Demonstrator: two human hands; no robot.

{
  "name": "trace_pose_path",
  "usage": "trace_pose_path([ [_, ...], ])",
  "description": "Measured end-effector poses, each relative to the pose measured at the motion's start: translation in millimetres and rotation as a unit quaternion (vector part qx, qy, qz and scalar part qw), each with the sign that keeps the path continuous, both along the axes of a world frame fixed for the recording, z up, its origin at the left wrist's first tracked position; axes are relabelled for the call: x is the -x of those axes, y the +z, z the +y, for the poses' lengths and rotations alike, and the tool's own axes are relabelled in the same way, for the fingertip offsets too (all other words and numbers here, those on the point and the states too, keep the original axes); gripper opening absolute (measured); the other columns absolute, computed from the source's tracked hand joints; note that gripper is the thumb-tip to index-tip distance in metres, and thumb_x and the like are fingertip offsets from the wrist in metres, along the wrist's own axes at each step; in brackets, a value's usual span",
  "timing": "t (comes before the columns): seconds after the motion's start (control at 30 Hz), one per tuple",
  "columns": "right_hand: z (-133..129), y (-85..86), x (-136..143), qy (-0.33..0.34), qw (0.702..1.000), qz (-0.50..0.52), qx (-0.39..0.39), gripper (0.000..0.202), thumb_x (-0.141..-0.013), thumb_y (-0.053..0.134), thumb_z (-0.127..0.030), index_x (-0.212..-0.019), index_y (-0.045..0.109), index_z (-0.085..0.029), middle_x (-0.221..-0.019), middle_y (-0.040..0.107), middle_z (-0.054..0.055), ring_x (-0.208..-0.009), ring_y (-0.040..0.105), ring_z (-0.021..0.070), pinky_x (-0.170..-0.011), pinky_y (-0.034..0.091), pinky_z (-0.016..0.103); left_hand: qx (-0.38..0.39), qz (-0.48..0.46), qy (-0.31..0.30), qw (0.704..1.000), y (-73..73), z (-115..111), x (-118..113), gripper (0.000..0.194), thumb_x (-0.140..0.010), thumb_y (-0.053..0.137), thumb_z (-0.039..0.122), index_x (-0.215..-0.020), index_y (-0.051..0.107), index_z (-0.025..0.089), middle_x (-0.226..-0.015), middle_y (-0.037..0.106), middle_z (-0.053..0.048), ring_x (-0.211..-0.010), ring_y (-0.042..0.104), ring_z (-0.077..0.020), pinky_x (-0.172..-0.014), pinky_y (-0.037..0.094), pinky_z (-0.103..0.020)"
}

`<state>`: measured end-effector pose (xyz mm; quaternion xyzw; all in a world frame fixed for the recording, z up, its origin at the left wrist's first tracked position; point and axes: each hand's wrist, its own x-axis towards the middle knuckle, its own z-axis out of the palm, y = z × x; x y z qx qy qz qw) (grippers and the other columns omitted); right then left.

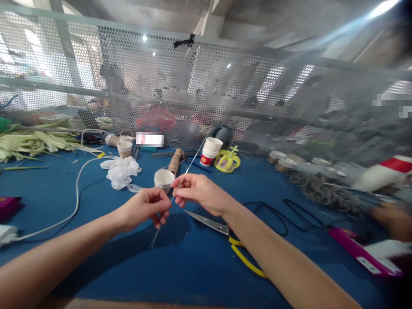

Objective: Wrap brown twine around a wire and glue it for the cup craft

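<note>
Over the blue bench (180, 274), in the head view, some thin grey strands (190, 165) are held in a slant. Near their lower ends they are pinched by the closed fingers of the left hand (149, 208); higher up, they are gripped likewise by the right hand (199, 191). Just behind, a white cup (164, 179) and a twine roll (175, 162) are seen. Scissors (209, 221) are partly covered by the right forearm (277, 249).

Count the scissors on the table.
1. The scissors lie beside the right hand, blades pointing left, yellow handles partly covered by the right forearm. Others may be hidden behind things.
</note>
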<state>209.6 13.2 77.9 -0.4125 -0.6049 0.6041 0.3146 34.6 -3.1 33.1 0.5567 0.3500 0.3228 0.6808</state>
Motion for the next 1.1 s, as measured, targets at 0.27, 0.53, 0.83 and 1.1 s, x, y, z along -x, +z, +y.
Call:
trace_pose_path([
  [0.27,14.8,-5.4,8.8,-0.046,0.999,0.004,-0.017,0.01,-0.068,0.051,-0.008,-0.075,0.054,-0.014,-0.061,0.06,0.0,-0.051,0.057,0.0082,-0.048,0.046,0.02,-0.069,0.019,0.075,0.995,4.0,3.5,-4.2,0.03,-0.069,0.059,0.043,-0.065,0.047,0.016,-0.054,0.052,0.004,-0.046,0.051,-0.0084,-0.045,0.045,-0.022],
  [0.53,59.2,-3.1,18.6,-0.118,0.992,0.033,0.01,0.011,-0.069,0.051,-0.003,-0.071,0.053,-0.014,-0.056,0.058,-0.001,-0.048,0.055,0.0072,-0.047,0.046,0.019,-0.151,0.005,0.271,0.951,-0.2,34.2,12.5,0.021,-0.073,0.052,0.035,-0.065,0.045,0.017,-0.05,0.049,0.006,-0.046,0.046,-0.0073,-0.046,0.039,-0.02],
  [0.83,169.7,3.7,19.4,-0.203,0.979,0.004,0.008,0.031,-0.086,0.05,-0.029,-0.113,0.05,-0.015,-0.112,0.054,0.008,-0.093,0.056,0.0192,-0.077,0.048,0.039,-0.162,-0.05,0.363,0.916,-3.8,48.0,24.3,0.021,-0.07,0.056,0.035,-0.068,0.046,0.017,-0.05,0.048,0.007,-0.045,0.042,-0.0058,-0.045,0.033,-0.018],
  [1.1,109.2,-2.1,17.9,-0.096,0.995,0.005,0.005,0.013,-0.082,0.054,-0.018,-0.086,0.059,-0.007,-0.085,0.062,0.01,-0.068,0.059,0.0126,-0.062,0.05,0.027,-0.151,-0.013,0.262,0.953,-6.3,37.7,15.0,0.025,-0.073,0.054,0.039,-0.068,0.046,0.016,-0.049,0.046,0.007,-0.044,0.039,-0.006,-0.044,0.029,-0.019],
])
